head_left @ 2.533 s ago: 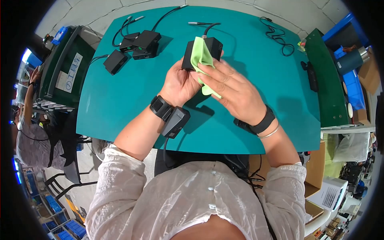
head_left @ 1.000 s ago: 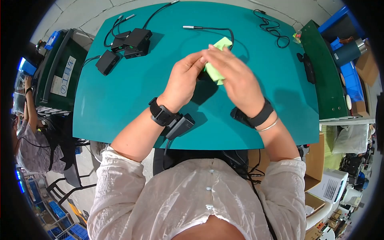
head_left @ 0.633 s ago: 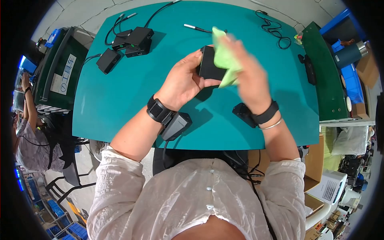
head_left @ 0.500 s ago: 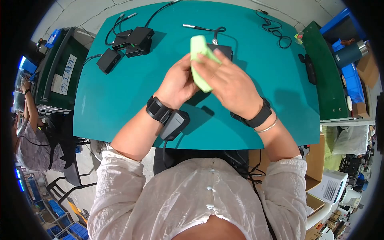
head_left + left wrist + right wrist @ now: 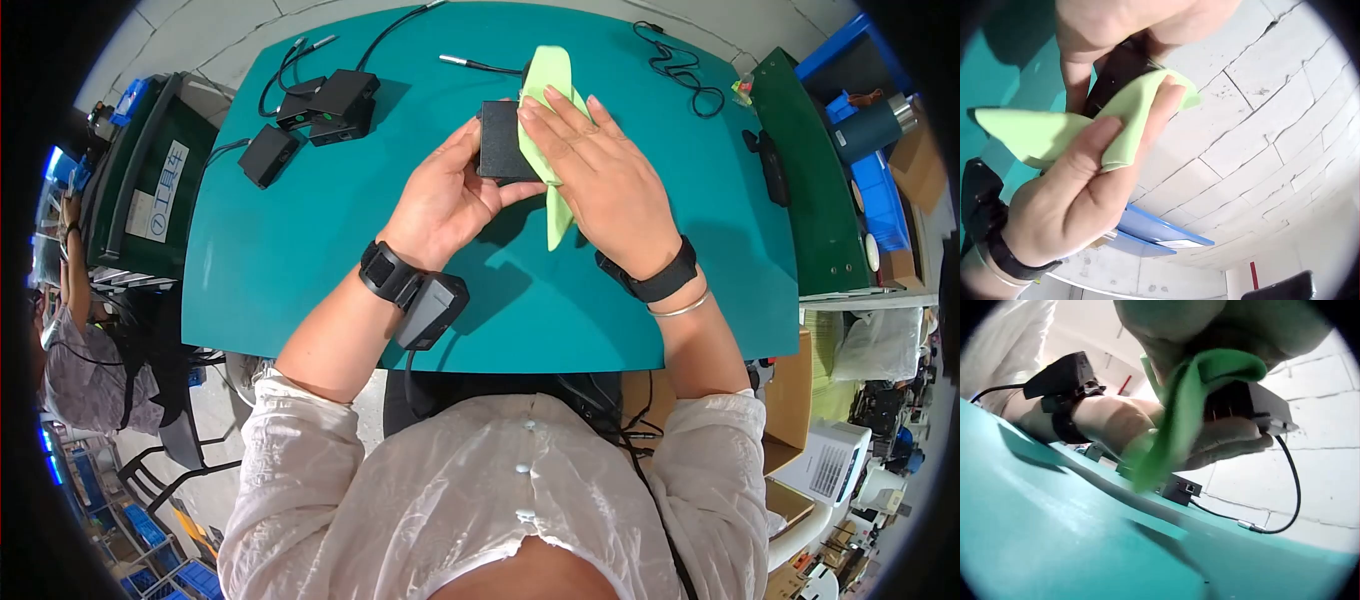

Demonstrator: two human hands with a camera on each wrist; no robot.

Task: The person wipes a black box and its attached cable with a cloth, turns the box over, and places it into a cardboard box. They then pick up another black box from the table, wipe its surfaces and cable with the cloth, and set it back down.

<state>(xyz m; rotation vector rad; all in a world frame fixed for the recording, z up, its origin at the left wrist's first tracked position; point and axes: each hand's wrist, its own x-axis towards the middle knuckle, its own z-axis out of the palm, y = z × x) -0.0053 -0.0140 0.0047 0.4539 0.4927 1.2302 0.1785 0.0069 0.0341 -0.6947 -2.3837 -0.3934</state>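
A black box (image 5: pixel 503 140) is held above the table by the left hand (image 5: pixel 440 200), thumb at its near left edge and fingers beneath it. A light green cloth (image 5: pixel 550 120) lies against the box's right side, under the fairly straight fingers of the right hand (image 5: pixel 618 190). In the left wrist view the right hand (image 5: pixel 1079 194) pinches the cloth (image 5: pixel 1041 134) between thumb and fingers. The right wrist view shows the cloth (image 5: pixel 1179 419) hanging beside the box (image 5: pixel 1269 406), whose cable (image 5: pixel 1297 487) ends in a metal plug.
Several black boxes (image 5: pixel 345 95) with cables sit at the table's back left, one box (image 5: pixel 268 156) slightly apart. A coiled black cable (image 5: pixel 685 75) lies at the back right, with a black object (image 5: pixel 770 170) by the green side panel (image 5: pixel 815 200). A cart (image 5: pixel 150 180) stands left.
The right hand and cloth have shifted right, from across the box's left part to its right side. The box has turned and its dark face shows beside the left hand.
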